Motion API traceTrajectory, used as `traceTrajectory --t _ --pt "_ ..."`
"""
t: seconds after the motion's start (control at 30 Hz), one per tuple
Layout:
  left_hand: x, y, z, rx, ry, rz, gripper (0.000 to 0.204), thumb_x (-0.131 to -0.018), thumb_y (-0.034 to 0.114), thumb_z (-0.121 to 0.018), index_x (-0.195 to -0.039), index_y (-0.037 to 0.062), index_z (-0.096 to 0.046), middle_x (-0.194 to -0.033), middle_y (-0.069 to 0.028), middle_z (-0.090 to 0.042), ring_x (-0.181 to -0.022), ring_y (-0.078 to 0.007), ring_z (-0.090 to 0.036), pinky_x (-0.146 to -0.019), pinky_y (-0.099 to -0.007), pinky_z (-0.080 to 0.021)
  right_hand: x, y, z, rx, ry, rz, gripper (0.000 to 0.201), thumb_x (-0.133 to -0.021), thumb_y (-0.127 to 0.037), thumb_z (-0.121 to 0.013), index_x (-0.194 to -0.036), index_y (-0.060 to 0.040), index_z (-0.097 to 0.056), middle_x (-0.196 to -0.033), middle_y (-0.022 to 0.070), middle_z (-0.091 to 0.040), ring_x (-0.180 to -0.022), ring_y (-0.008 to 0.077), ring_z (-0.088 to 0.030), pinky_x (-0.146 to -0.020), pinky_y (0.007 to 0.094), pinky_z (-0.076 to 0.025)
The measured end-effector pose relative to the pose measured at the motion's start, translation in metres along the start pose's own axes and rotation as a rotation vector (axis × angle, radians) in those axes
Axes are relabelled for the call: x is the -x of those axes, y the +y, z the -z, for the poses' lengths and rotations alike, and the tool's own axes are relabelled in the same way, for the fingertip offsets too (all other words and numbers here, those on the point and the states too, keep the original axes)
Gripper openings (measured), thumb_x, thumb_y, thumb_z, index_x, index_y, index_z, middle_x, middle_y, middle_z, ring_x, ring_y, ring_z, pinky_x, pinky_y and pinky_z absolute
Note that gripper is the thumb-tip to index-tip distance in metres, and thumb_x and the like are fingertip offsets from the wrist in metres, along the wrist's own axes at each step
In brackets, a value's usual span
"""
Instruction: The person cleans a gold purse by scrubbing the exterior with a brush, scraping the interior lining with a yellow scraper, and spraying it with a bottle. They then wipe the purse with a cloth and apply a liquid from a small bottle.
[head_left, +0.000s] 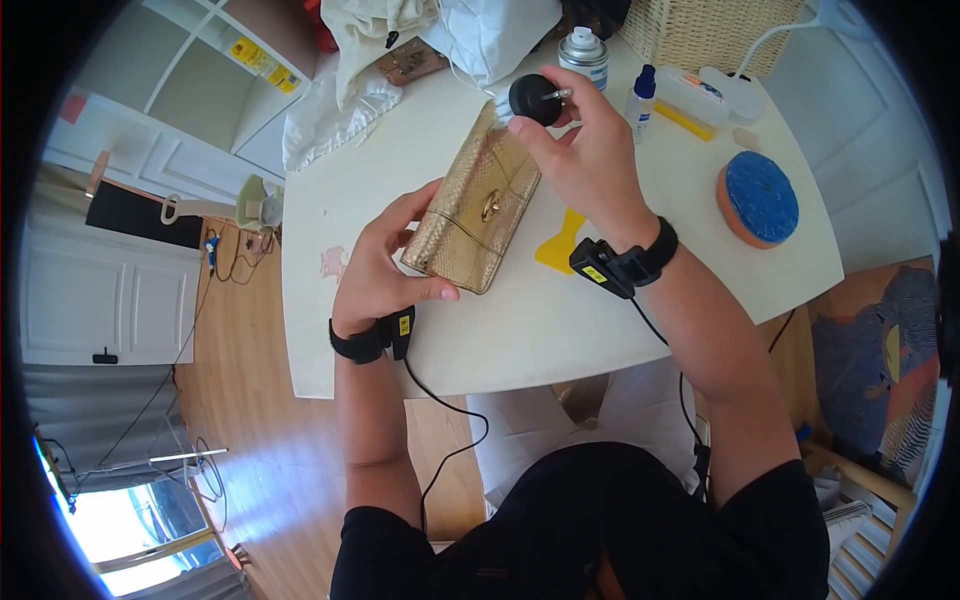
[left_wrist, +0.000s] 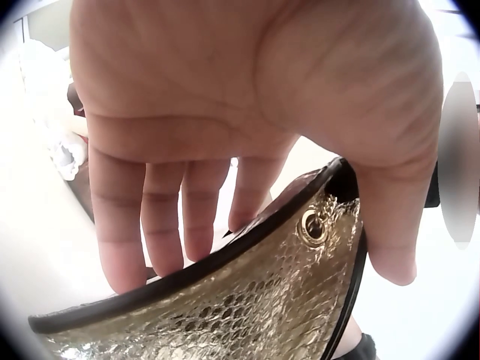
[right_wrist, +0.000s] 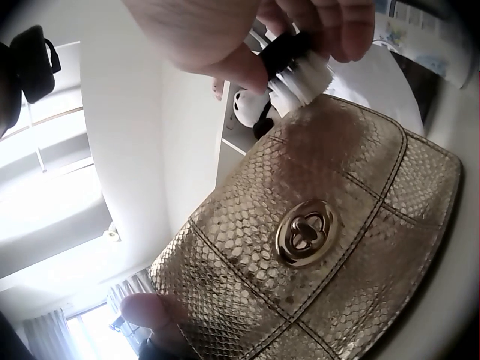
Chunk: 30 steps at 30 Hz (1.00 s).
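The left hand (head_left: 375, 275) is gripping the gold snakeskin clutch (head_left: 475, 215) by its edge while the right hand (head_left: 585, 150) is pinching a round black brush (head_left: 535, 98), bristles touching the clutch's far end

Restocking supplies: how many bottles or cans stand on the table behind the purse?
2: a spray can at the far edge, and a small blue-capped bottle just right of it. The right hand may hide others.
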<state>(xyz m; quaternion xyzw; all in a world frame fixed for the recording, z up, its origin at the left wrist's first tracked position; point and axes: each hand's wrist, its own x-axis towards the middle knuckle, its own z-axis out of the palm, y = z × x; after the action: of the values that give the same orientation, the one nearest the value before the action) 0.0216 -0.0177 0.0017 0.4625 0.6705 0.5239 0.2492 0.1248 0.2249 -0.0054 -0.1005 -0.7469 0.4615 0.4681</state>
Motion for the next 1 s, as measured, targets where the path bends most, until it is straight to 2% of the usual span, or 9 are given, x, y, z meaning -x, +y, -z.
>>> traceTrajectory --t 0.1,0.23,0.33,0.4,0.43,0.6,0.7,0.8,1.0 --pt "0.000 -0.005 0.001 0.050 0.002 -0.017 0.112 -0.058 0.041 -0.098 -0.148 -0.0012 -0.047 -0.135 -0.0107 -0.060 -0.126 -0.0229 -0.056 -0.101 -0.0357 -0.048 0.001 -0.002 0.000 0.033 -0.095 -0.037 0.052 -0.080 -0.023 -0.083 -0.122 -0.0009 -0.063 -0.102 0.0124 -0.072 -0.084 0.0216 -0.068 -0.074 0.0319 -0.055" --pt "0.001 -0.003 0.002 0.091 0.008 0.006 0.114 -0.062 0.058 -0.093 -0.149 -0.0004 -0.047 -0.136 -0.0120 -0.059 -0.127 -0.0240 -0.056 -0.102 -0.0365 -0.047 0.009 -0.019 0.000 -0.086 -0.225 0.129 0.052 -0.078 -0.023 -0.085 -0.121 -0.0012 -0.064 -0.102 0.0133 -0.071 -0.082 0.0226 -0.069 -0.074 0.0318 -0.056" --pt "0.001 -0.010 0.004 0.107 0.014 0.001 0.115 -0.060 0.056 -0.094 -0.148 -0.0018 -0.047 -0.136 -0.0124 -0.059 -0.127 -0.0241 -0.056 -0.103 -0.0366 -0.046 0.024 -0.038 0.000 -0.142 -0.365 0.214 0.051 -0.077 -0.022 -0.085 -0.119 -0.0029 -0.065 -0.104 0.0143 -0.071 -0.086 0.0261 -0.071 -0.077 0.0341 -0.057" --pt "0.002 -0.006 0.004 0.083 0.019 0.018 0.115 -0.060 0.056 -0.095 -0.148 -0.0021 -0.047 -0.136 -0.0122 -0.059 -0.126 -0.0240 -0.056 -0.103 -0.0366 -0.046 0.032 -0.041 -0.007 -0.247 -0.475 0.482 0.058 -0.075 -0.018 -0.088 -0.125 -0.0033 -0.063 -0.106 0.0128 -0.071 -0.088 0.0265 -0.069 -0.078 0.0336 -0.055" --pt "0.002 -0.002 0.003 0.061 0.021 0.033 0.116 -0.059 0.056 -0.095 -0.147 -0.0024 -0.047 -0.136 -0.0121 -0.059 -0.126 -0.0238 -0.057 -0.103 -0.0366 -0.045 0.036 -0.047 -0.008 -0.286 -0.532 0.446 0.059 -0.073 -0.017 -0.089 -0.123 -0.0030 -0.063 -0.106 0.0148 -0.070 -0.093 0.0321 -0.069 -0.082 0.0370 -0.056" --pt "0.002 -0.004 0.004 0.061 -0.006 0.048 0.115 -0.058 0.054 -0.096 -0.147 -0.0021 -0.048 -0.135 -0.0116 -0.060 -0.125 -0.0229 -0.057 -0.101 -0.0362 -0.046 0.026 -0.043 -0.003 -0.084 -0.404 0.375 0.049 -0.075 -0.020 -0.084 -0.117 -0.0064 -0.064 -0.104 0.0129 -0.068 -0.092 0.0335 -0.068 -0.078 0.0395 -0.056" --pt "0.001 -0.002 0.000 0.072 0.033 0.015 0.116 -0.060 0.058 -0.093 -0.148 -0.0027 -0.048 -0.134 -0.0122 -0.061 -0.125 -0.0236 -0.057 -0.102 -0.0374 -0.046 0.009 -0.020 0.002 0.090 -0.146 0.159 0.049 -0.079 -0.023 -0.081 -0.120 -0.0031 -0.062 -0.106 0.0162 -0.068 -0.094 0.0349 -0.068 -0.080 0.0405 -0.055" --pt "0.001 -0.007 0.001 0.050 0.042 0.003 0.117 -0.060 0.058 -0.093 -0.148 -0.0027 -0.048 -0.133 -0.0125 -0.061 -0.125 -0.0247 -0.057 -0.103 -0.0386 -0.045 -0.003 -0.002 0.009 0.270 -0.099 0.062 0.050 -0.081 -0.026 -0.081 -0.121 -0.0014 -0.062 -0.108 0.0169 -0.069 -0.097 0.0340 -0.069 -0.082 0.0410 -0.055" --pt "0.002 -0.006 0.000 0.077 0.047 0.004 0.115 -0.061 0.056 -0.093 -0.148 -0.0035 -0.047 -0.135 -0.0134 -0.061 -0.126 -0.0252 -0.057 -0.105 -0.0402 -0.044 -0.003 -0.005 0.008 0.229 -0.115 0.012 0.050 -0.083 -0.028 -0.079 -0.121 -0.0003 -0.062 -0.103 0.0169 -0.072 -0.094 0.0344 -0.071 -0.082 0.0406 -0.056"
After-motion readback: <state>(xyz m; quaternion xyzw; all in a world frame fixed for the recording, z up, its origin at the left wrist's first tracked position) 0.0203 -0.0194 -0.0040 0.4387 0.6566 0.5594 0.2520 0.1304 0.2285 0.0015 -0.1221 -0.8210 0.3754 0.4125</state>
